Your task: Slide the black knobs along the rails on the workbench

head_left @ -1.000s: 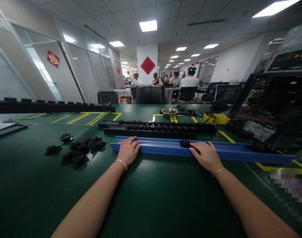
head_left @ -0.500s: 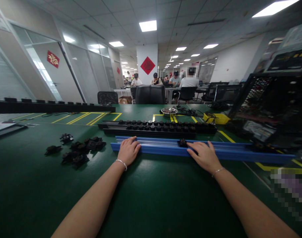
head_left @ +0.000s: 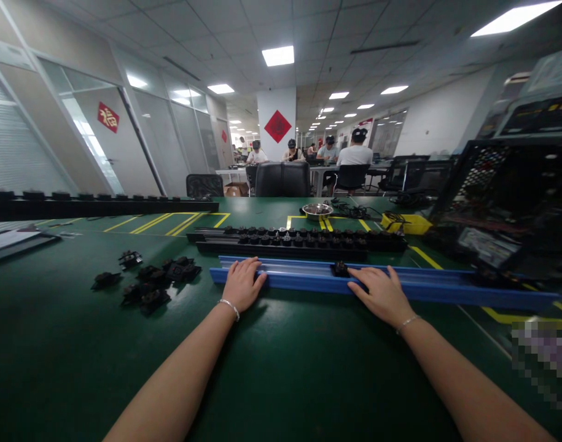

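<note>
Since a second ago the right hand (head_left: 381, 294) has slid a touch leftward along the blue rail (head_left: 299, 281), taking the small black clip (head_left: 339, 268) with it, and the whole view sits a shade lower. Both hands lie palm down on the rail. The left hand (head_left: 242, 285) rests near the rail's left end, its grip slack, fingers side by side over the rail and clamped on nothing. The right hand lies about mid-rail, grip apart, fingers spread flat, the forefinger tip at the clip (which sits in the rail's channel) and seemingly touching it.

The rail lies crosswise on the green tabletop (head_left: 281, 368), its right end passing just in front of a black mesh case (head_left: 506, 202). Just behind the rail lie black rails (head_left: 303, 240) carrying rows of clips. Left of the rail, loose clips (head_left: 156, 279) lie scattered. Farther behind it stand a steel bowl (head_left: 317, 210) and a yellow tray (head_left: 409, 224), and a long black strip (head_left: 101, 205) runs off to the left. Well beyond the rail, people (head_left: 354, 153) sit at desks.
</note>
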`<action>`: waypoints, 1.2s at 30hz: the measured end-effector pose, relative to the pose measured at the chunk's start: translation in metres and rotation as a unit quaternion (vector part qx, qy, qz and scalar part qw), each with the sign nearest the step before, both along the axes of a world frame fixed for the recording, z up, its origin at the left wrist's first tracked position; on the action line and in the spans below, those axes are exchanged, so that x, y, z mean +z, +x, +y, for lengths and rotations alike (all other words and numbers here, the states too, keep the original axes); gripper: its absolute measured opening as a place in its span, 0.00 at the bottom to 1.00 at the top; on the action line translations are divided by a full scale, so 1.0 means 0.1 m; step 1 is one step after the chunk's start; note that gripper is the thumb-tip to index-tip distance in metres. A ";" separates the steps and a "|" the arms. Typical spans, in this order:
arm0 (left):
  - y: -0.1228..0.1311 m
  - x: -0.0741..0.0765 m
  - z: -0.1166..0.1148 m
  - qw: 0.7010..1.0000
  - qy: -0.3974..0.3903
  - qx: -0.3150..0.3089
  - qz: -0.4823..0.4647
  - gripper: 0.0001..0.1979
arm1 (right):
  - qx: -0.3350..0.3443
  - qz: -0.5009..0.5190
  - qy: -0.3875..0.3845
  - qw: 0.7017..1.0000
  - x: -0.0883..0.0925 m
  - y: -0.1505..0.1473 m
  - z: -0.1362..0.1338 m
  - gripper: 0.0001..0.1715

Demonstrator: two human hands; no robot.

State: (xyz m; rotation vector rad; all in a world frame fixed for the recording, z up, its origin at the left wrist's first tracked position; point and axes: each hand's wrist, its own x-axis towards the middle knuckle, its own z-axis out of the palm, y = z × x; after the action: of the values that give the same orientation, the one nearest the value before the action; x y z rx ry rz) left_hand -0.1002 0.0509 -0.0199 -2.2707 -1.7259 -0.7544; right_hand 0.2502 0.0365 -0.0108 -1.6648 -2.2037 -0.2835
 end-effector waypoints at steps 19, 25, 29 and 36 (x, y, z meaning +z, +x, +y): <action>0.36 0.08 -0.25 0.995 0.084 -0.047 0.037 0.22 | 0.004 -0.008 -0.016 1.000 0.02 -0.12 -0.01 0.30; 0.80 0.16 -0.24 0.991 0.090 -0.090 -0.035 0.20 | 0.012 -0.012 0.001 1.000 -0.01 -0.19 -0.01 0.29; 1.21 0.15 -0.21 0.994 0.021 -0.100 -0.045 0.21 | 0.018 -0.015 0.020 1.000 -0.04 -0.22 -0.02 0.27; 1.67 0.09 -0.17 0.996 -0.048 -0.066 -0.032 0.26 | 0.024 -0.005 0.024 0.999 -0.06 -0.23 -0.02 0.25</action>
State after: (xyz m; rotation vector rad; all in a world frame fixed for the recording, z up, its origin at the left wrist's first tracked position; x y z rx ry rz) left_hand 0.0666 0.0339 -0.0109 -2.4716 -1.6856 -0.7961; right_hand 0.2274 0.0344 -0.0171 -1.5859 -2.2231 -0.3300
